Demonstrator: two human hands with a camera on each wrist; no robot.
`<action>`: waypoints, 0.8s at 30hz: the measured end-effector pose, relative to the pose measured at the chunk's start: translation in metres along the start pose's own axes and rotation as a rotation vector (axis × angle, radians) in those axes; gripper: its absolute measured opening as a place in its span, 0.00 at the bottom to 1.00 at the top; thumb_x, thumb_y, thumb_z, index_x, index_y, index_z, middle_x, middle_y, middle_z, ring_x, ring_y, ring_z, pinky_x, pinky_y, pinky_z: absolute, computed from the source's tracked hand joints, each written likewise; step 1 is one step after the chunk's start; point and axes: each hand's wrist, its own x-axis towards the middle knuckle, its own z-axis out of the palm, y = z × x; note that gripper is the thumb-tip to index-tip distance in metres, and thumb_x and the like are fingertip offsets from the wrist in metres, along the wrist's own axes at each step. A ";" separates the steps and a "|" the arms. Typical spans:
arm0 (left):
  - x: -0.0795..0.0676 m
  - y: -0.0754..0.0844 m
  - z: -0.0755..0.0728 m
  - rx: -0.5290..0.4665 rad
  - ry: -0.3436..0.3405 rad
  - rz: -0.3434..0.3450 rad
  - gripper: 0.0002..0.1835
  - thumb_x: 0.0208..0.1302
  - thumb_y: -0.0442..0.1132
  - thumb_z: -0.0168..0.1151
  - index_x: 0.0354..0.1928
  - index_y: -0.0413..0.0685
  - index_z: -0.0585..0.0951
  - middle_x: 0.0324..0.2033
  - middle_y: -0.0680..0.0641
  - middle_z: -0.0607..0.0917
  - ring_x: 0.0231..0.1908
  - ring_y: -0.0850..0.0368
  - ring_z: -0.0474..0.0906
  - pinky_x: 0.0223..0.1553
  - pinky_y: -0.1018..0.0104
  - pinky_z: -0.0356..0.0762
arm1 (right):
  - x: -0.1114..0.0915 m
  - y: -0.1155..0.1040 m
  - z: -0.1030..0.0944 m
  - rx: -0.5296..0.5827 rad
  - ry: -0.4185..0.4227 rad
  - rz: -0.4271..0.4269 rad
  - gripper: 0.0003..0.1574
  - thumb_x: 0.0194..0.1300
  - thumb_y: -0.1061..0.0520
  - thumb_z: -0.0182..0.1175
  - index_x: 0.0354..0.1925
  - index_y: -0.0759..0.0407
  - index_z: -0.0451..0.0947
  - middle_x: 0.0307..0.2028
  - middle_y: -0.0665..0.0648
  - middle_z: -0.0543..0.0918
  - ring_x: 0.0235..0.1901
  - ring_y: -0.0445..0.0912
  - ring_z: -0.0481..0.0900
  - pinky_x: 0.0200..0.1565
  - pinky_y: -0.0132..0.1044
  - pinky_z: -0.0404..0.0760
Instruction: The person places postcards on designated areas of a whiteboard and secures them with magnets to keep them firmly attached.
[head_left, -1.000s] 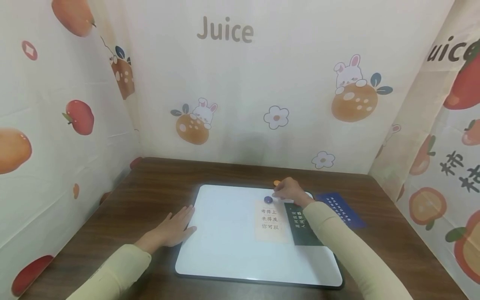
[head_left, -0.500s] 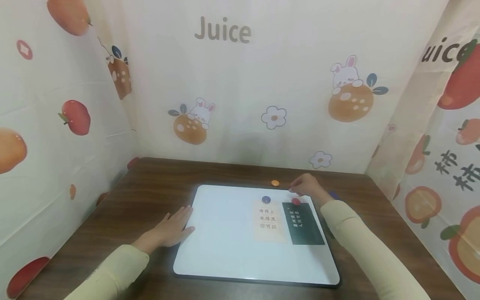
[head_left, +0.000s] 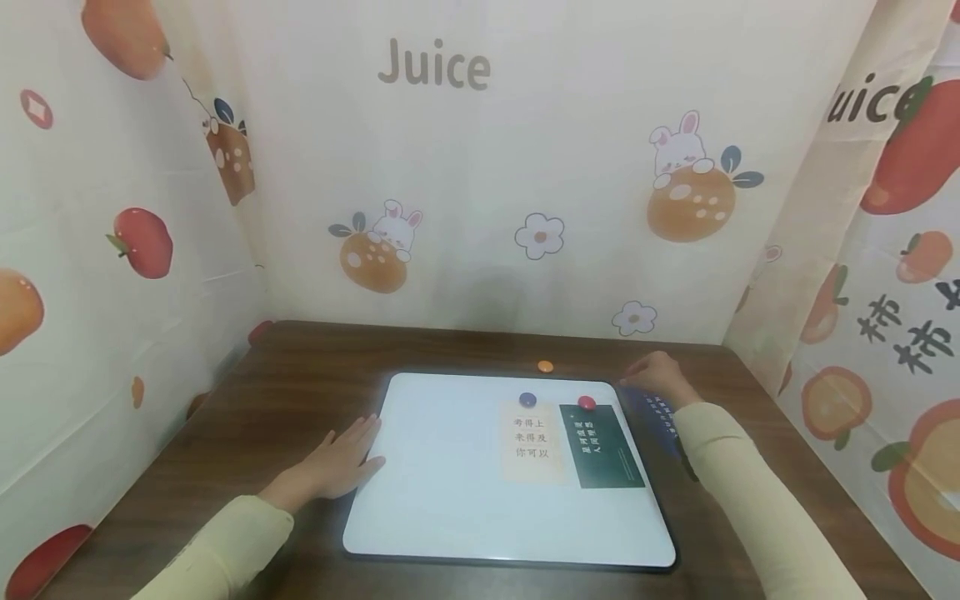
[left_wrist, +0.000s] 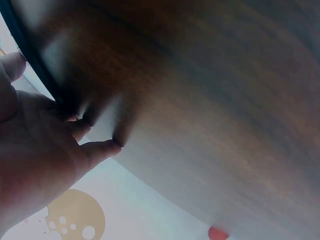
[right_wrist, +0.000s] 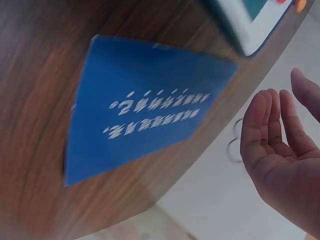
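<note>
A whiteboard (head_left: 431,475) with a dark rim lies flat on the wooden table. My left hand (head_left: 341,461) rests along its left edge with fingers extended. On the board's right half, a cream card (head_left: 532,468) with printed characters has a purple round magnet (head_left: 528,400) at its top. Beside it lies a dark green card (head_left: 609,458), a red round magnet (head_left: 587,403) at its upper edge. My right hand (head_left: 663,379) hovers over the far end of a blue card (right_wrist: 145,105), off the board's right side. Its fingers are loosely bent and hold nothing.
An orange round magnet (head_left: 545,367) sits on the table (head_left: 315,367) just behind the board's far edge. Printed fabric (head_left: 480,167) with fruit and rabbits closes off the back and both sides.
My right hand has moved right, from near the purple magnet, past the red one, to above the blue card. The green card and red magnet are now uncovered. My left hand stays put.
</note>
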 end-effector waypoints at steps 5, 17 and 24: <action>-0.001 -0.002 0.001 0.002 -0.002 -0.001 0.38 0.72 0.51 0.49 0.72 0.33 0.52 0.72 0.35 0.51 0.71 0.36 0.42 0.64 0.32 0.38 | 0.001 0.018 -0.007 0.030 0.004 0.010 0.20 0.59 0.60 0.64 0.45 0.75 0.78 0.43 0.73 0.80 0.43 0.65 0.79 0.43 0.56 0.79; 0.000 -0.002 0.001 0.008 0.002 -0.005 0.38 0.72 0.52 0.48 0.72 0.34 0.51 0.72 0.36 0.50 0.71 0.37 0.42 0.64 0.32 0.38 | -0.010 0.038 -0.020 0.027 -0.011 0.136 0.25 0.59 0.59 0.62 0.44 0.82 0.73 0.41 0.77 0.78 0.43 0.69 0.76 0.46 0.61 0.74; 0.000 0.000 0.000 0.005 0.006 -0.003 0.37 0.72 0.51 0.48 0.72 0.34 0.52 0.72 0.35 0.51 0.71 0.36 0.42 0.64 0.32 0.38 | -0.010 0.047 -0.019 0.006 -0.010 0.259 0.39 0.57 0.57 0.66 0.52 0.87 0.63 0.49 0.84 0.69 0.50 0.75 0.69 0.51 0.65 0.70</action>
